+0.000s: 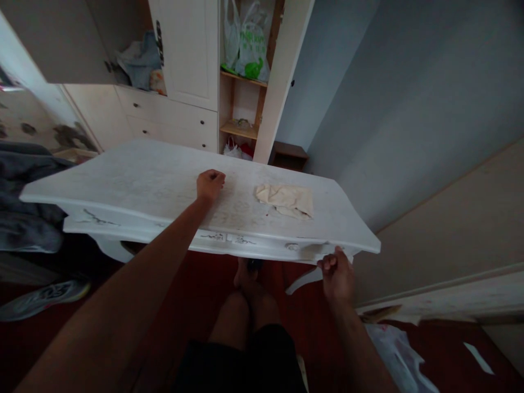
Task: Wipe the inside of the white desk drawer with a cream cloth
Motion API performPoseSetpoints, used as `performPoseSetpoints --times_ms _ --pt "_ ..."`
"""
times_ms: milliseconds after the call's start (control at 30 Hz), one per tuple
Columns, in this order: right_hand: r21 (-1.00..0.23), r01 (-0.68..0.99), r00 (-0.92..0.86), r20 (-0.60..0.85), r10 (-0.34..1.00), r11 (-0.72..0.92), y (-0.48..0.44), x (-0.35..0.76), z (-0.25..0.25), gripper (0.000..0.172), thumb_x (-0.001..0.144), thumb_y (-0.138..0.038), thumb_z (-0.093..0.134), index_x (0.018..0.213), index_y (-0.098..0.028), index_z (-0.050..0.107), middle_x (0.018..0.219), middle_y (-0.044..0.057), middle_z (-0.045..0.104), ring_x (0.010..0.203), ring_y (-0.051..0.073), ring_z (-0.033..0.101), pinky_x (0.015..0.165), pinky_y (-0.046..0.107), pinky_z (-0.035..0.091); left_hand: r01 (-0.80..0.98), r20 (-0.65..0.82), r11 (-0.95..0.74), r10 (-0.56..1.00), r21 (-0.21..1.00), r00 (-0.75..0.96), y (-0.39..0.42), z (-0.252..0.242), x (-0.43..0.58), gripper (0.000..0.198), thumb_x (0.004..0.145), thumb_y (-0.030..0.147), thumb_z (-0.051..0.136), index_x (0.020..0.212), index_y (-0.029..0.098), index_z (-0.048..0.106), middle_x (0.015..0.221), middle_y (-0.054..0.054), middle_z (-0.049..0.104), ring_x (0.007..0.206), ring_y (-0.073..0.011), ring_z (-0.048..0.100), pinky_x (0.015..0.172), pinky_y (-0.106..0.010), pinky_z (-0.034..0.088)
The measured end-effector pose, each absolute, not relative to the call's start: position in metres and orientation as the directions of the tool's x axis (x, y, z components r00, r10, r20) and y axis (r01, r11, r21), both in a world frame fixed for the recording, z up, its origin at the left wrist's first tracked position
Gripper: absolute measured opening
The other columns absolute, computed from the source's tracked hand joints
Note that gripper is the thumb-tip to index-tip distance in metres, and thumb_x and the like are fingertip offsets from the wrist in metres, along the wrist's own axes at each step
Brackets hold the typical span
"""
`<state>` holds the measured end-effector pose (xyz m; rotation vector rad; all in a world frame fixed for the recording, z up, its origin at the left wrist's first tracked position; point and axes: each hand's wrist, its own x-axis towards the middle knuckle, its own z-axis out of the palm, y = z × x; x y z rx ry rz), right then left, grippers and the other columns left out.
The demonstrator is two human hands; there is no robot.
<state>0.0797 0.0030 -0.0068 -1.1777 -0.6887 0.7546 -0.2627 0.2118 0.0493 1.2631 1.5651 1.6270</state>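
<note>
A white table (135, 169) with carved trim stretches in front of me, its top marked with greyish smudges. My left hand (210, 184) rests on the tabletop, loosely closed, and nothing shows in it. To its right lies a crumpled cream cloth (289, 199), apart from both hands. My right hand (339, 275) is closed at the right end of the table's front, its thumb up against the edge of a drawer (311, 249) that seems slightly pulled out. The fingers curl below that edge, partly hidden.
Behind the table stands a white wardrobe (190, 54) with open doors, plastic bags (251, 49) and folded clothes (141, 60). Dark grey fabric (24, 185) hangs at the left, above a shoe (45, 297). A plastic bag (397, 349) lies at lower right, near the wall.
</note>
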Motion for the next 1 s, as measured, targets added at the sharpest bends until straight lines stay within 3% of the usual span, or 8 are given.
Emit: performPoseSetpoints --times_ms 133,233,467,767,1000 --pt "-0.968 -0.217 0.275 -0.184 0.944 -0.125 -0.009 0.048 -0.026 0.046 0.073 -0.068 0.074 0.073 -0.024 0.062 0.057 -0.003 0.060 0.043 0.011 0.048 0.043 0.026 0.043 0.192 0.235 -0.168 0.880 0.967 -0.414 0.209 0.052 -0.261 0.008 0.070 0.023 0.061 0.064 0.019 0.063 0.059 0.000 0.060 0.052 -0.0130 0.054 0.052 -0.025 0.043" --pt "-0.959 -0.154 0.178 -0.265 0.948 -0.239 -0.008 0.039 -0.033 0.056 0.069 -0.075 0.073 0.087 -0.023 0.064 0.061 -0.004 0.063 0.041 0.010 0.047 0.040 0.023 0.040 0.176 0.227 -0.165 0.877 0.970 -0.424 0.205 0.056 -0.260 0.008 0.069 0.024 0.062 0.063 0.018 0.063 0.057 0.001 0.059 0.052 -0.0126 0.053 0.053 -0.025 0.044" --pt "-0.943 -0.124 0.155 -0.327 0.932 -0.310 -0.002 0.044 -0.036 0.061 0.074 -0.079 0.065 0.099 -0.024 0.065 0.063 -0.002 0.067 0.042 0.010 0.050 0.040 0.022 0.040 0.180 0.207 -0.141 0.876 0.974 -0.436 0.203 0.058 -0.259 0.008 0.068 0.025 0.063 0.063 0.018 0.064 0.057 0.001 0.059 0.052 -0.0130 0.054 0.053 -0.025 0.044" --pt "-0.918 -0.151 0.120 -0.386 0.915 -0.367 0.011 0.037 -0.049 0.074 0.067 -0.085 0.065 0.100 -0.019 0.068 0.059 -0.002 0.063 0.041 0.009 0.048 0.038 0.021 0.038 0.186 0.199 -0.130 0.883 0.974 -0.425 0.205 0.056 -0.261 0.011 0.069 0.027 0.062 0.067 0.017 0.064 0.058 0.001 0.061 0.052 -0.0124 0.054 0.052 -0.023 0.043" --pt "-0.919 -0.172 0.179 -0.382 0.907 -0.354 0.017 0.033 -0.052 0.071 0.068 -0.083 0.066 0.097 -0.019 0.068 0.059 -0.004 0.062 0.040 0.007 0.045 0.038 0.020 0.037 0.197 0.200 -0.128 0.889 0.972 -0.412 0.206 0.054 -0.262 0.011 0.070 0.026 0.062 0.069 0.017 0.067 0.059 0.001 0.062 0.052 -0.0123 0.054 0.053 -0.024 0.045"
